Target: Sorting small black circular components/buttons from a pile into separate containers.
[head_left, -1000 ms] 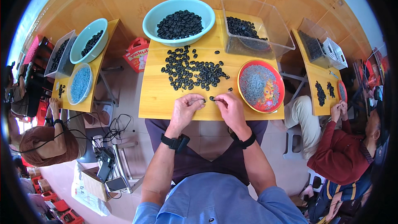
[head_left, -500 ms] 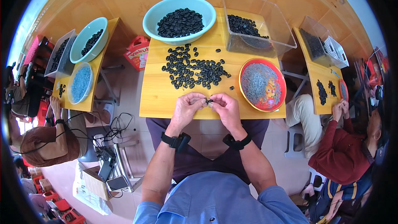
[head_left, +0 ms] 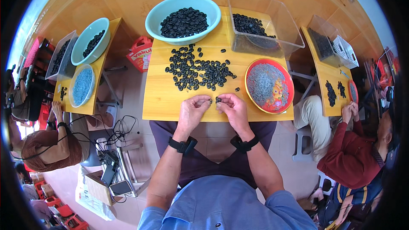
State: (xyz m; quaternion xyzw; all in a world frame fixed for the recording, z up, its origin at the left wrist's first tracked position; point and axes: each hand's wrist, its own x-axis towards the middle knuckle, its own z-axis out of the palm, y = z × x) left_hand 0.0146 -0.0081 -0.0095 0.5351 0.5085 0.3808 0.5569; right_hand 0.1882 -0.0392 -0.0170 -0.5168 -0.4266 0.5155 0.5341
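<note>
Over the near edge of the yellow table (head_left: pixel 170 110), my left hand (head_left: pixel 191 110) pinches a small dark piece (head_left: pixel 211 101), mostly hidden by the fingertips. Just beside it, my right hand (head_left: pixel 233 110) pinches a black oval piece (head_left: pixel 218 99) between thumb and forefinger. A narrow gap separates the two hands. Beyond them several shiny black oval pieces (head_left: pixel 218 73) lie in a loose spread. One lone black piece (head_left: pixel 237 89) rests between that spread and a red bowl (head_left: pixel 291 96), which holds many small grey-blue rings (head_left: pixel 265 81).
At the back stand a pale blue basin (head_left: pixel 183 41) and a clear plastic bin (head_left: pixel 289 38), both holding black pieces. Co-workers sit at a left side table (head_left: pixel 97 89) and a right side table (head_left: pixel 330 106). Black cables (head_left: pixel 121 132) hang over a metal stand on the left.
My hands have drawn slightly apart; the fingertips met around a dark piece before, and now each hand pinches its own piece.
</note>
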